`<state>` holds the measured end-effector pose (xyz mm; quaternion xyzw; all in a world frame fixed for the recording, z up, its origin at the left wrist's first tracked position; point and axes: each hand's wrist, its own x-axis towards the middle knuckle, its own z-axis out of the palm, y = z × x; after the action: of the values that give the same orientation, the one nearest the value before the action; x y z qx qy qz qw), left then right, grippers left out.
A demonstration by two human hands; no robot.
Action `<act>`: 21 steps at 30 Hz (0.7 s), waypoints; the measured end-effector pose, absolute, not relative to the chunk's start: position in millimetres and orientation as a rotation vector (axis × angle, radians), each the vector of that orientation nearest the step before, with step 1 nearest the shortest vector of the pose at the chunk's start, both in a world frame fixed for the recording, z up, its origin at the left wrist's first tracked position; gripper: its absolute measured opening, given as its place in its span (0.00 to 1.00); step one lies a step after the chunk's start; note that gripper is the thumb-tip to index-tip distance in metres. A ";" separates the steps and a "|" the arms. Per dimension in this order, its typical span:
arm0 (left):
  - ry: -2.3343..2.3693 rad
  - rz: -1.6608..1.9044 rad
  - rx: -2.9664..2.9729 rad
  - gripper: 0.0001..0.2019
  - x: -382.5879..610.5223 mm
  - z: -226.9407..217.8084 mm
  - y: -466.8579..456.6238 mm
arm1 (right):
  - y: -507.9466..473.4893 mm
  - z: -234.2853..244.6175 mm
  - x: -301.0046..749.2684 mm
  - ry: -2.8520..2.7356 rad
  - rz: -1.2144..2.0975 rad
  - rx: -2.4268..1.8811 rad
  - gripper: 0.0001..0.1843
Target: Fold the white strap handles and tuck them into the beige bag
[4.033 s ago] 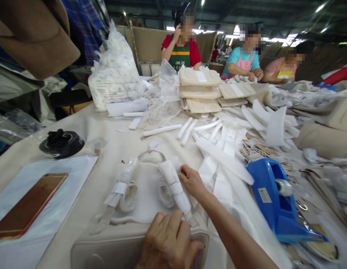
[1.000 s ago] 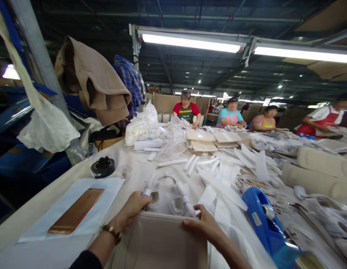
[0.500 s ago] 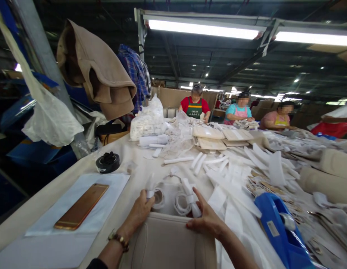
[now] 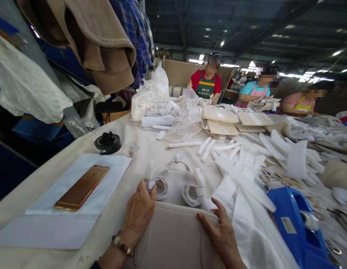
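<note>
The beige bag [image 4: 176, 235] lay nearest, between the 2 hands, its top edge just below the left grip and touched by the right. The left hand [image 4: 140, 209], a beaded bracelet [image 4: 122, 246] at its wrist, had its grip closed on the left wrapped strap [image 4: 150, 177]. The right hand [image 4: 219, 228] had its grip apart, thumb on the bag's top edge, near the right wrapped strap [image 4: 200, 183]. Between the straps sat 2 white rolls [image 4: 185, 192].

On the pale surface [image 4: 50, 192], a blue tape dispenser [image 4: 298, 228] stood to the right, and a phone [image 4: 82, 188] lay on white sheets [image 4: 64, 235] to the left. Beyond came white strips [image 4: 244, 183], a black round object [image 4: 108, 143], stacked beige panels [image 4: 221, 121] and a stuffed plastic bag [image 4: 151, 97].

At upper left, brown fabric [image 4: 103, 37] hung beside a plaid garment [image 4: 136, 33]. Past the surface, 3 people [image 4: 205, 84] wore aprons under small ceiling lights [image 4: 222, 43].
</note>
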<state>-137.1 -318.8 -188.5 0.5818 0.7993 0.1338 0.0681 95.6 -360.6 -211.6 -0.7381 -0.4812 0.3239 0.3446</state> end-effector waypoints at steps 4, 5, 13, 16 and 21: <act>2.519 0.423 1.813 0.16 -139.3 -201.5 -318.3 | -349.2 -211.7 93.1 -1.415 0.813 -2.092 0.48; 2.535 0.433 1.835 0.16 -139.5 -204.7 -317.4 | -346.6 -212.4 92.5 -1.466 0.811 -2.130 0.46; 2.630 0.686 2.255 0.17 -148.2 -211.2 -322.7 | -343.2 -202.4 88.9 -1.755 0.804 -2.272 0.35; 2.575 1.045 2.497 0.19 -138.3 -197.9 -325.5 | -342.2 -198.4 88.6 -1.808 0.776 -2.273 0.36; 1.967 0.571 2.640 0.14 -85.9 -172.7 -287.0 | -341.8 -196.2 87.6 -1.801 0.730 -2.238 0.36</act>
<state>-85.9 -287.0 -172.7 0.7862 0.5857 0.1702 -0.0996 87.6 -341.8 -196.2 -0.7520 -0.6052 0.2455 0.0889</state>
